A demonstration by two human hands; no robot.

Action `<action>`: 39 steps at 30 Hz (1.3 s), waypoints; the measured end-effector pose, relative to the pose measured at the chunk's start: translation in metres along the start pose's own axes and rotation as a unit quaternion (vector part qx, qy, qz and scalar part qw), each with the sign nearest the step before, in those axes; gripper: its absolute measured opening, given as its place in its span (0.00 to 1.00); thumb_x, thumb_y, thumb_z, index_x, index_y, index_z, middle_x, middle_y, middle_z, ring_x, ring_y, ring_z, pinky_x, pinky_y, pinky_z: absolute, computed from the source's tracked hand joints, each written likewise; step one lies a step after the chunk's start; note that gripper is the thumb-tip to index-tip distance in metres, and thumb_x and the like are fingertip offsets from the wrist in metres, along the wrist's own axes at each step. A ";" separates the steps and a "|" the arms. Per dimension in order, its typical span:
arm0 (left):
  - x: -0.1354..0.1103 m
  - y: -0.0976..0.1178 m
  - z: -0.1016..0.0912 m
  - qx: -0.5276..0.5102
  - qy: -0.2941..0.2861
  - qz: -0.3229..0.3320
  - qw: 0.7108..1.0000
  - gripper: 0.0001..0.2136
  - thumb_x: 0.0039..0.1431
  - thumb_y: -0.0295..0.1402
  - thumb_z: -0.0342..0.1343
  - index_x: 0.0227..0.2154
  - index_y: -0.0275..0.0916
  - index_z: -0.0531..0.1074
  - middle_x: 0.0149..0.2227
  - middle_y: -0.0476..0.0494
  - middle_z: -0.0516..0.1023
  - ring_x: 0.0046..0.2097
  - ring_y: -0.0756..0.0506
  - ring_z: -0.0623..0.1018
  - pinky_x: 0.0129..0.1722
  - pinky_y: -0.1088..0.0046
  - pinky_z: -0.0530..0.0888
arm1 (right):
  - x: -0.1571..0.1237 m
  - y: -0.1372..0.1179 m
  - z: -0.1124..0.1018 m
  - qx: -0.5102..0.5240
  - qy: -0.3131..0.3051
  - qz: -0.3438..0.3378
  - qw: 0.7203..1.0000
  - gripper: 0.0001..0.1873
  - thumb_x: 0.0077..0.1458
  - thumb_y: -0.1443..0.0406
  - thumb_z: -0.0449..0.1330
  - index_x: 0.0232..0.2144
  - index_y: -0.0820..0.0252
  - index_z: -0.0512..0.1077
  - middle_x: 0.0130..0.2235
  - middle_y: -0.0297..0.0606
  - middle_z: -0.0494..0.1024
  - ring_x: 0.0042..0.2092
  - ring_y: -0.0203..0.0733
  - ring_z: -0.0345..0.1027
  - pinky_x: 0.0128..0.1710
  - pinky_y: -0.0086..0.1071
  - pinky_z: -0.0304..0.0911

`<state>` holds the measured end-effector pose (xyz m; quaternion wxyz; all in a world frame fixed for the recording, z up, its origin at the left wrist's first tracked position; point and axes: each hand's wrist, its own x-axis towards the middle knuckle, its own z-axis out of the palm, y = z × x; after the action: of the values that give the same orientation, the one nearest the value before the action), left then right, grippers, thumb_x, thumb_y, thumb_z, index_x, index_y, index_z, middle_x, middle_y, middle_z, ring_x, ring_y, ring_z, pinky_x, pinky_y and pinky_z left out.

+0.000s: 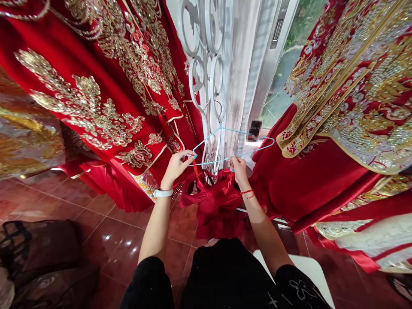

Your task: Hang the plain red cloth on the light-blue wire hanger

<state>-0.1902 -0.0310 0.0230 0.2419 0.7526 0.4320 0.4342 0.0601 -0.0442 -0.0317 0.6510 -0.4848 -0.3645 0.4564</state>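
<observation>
A thin light-blue clothes hanger (207,137) is held up in front of me, its metal hook upward beside white scrolled ironwork. My left hand (178,168) is closed at the hanger's left end, with a red strap (195,168) by the fingertips. On the lower bar, my right hand (238,168) is closed in a pinch, at the upper edge of a red garment (220,195). This garment hangs in loose folds below the bar, between my forearms. The hanger's right end sticks out free past my right hand.
Red gowns with gold beading (93,103) hang on the left, and a heavily beaded red costume (347,94) on the right. White ironwork (197,77) stands ahead, next to a glass door frame (273,56). Dark bags (48,253) lie on the tiled floor; a white seat (310,274) is at lower right.
</observation>
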 end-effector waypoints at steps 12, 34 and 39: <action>0.004 -0.010 -0.013 0.051 -0.004 0.016 0.999 0.17 0.59 0.47 0.58 0.35 0.36 0.81 0.20 0.52 0.65 0.23 0.51 0.62 0.26 0.73 0.61 | 0.020 -0.030 -0.101 -0.034 -0.054 0.035 0.997 0.08 0.51 0.63 0.66 0.33 0.61 0.78 0.36 0.42 0.84 0.32 0.38 0.78 0.35 0.33 0.76; 0.019 -0.017 -0.034 0.015 -0.042 0.012 0.999 0.17 0.54 0.48 0.62 0.32 0.36 0.80 0.20 0.52 0.67 0.22 0.51 0.63 0.24 0.74 0.60 | 0.076 -0.104 -0.137 -0.203 -0.059 -0.181 0.960 0.14 0.38 0.61 0.76 0.16 0.60 0.75 0.30 0.42 0.84 0.42 0.51 0.80 0.39 0.36 0.74; 0.016 -0.014 -0.030 -0.001 -0.038 0.016 0.999 0.17 0.55 0.48 0.62 0.30 0.36 0.79 0.19 0.53 0.64 0.22 0.51 0.61 0.23 0.74 0.59 | 0.084 -0.117 -0.127 -0.231 -0.069 -0.215 0.946 0.14 0.35 0.62 0.77 0.17 0.60 0.76 0.27 0.41 0.83 0.37 0.50 0.81 0.34 0.34 0.73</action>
<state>-0.2185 -0.0103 0.0350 0.2517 0.7754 0.4099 0.4091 0.2317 -0.0158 0.0496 0.5769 -0.4997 -0.5993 0.2415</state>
